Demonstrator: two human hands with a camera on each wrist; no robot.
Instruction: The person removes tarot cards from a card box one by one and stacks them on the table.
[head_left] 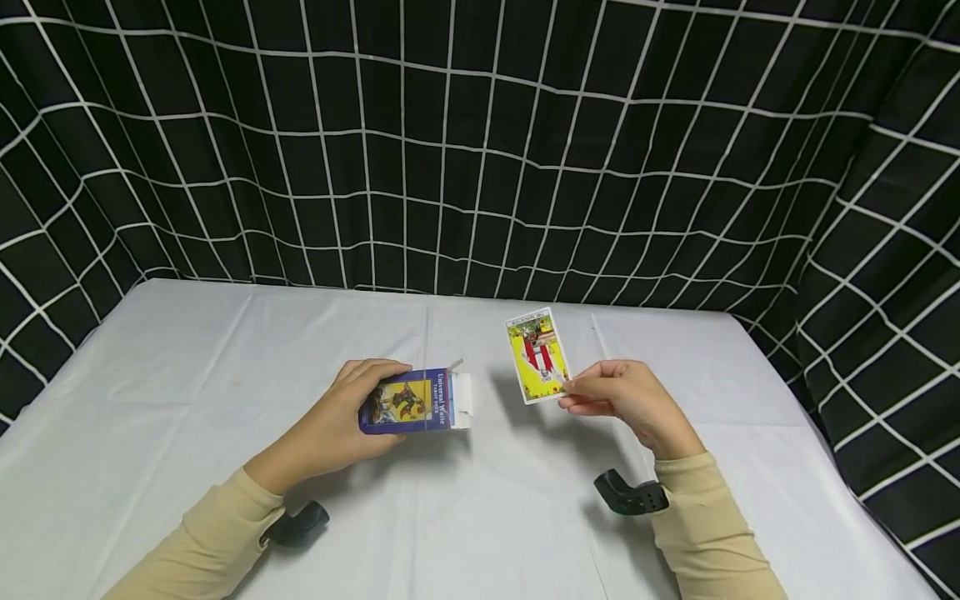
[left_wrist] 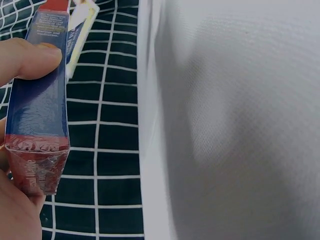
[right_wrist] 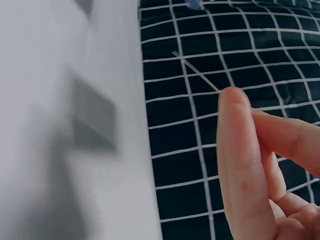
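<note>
My left hand [head_left: 341,429] grips a blue tarot card box [head_left: 401,404] above the table. On its front a picture on a yellow ground shows, and white flaps [head_left: 462,400] stand out at the open right end. In the left wrist view the thumb [left_wrist: 37,59] presses on the box's narrow blue side [left_wrist: 42,112]. A tarot card [head_left: 534,354] with a yellow and red picture is pinched at its lower right corner by my right hand [head_left: 626,398]. The right wrist view shows this card [right_wrist: 197,74] edge-on, as a thin line above the fingertips.
A white cloth [head_left: 225,367] covers the table. Black fabric with a white grid [head_left: 450,167] hangs behind it and along both sides. Dark wrist mounts [head_left: 630,493] stick out from both beige sleeves [head_left: 701,517].
</note>
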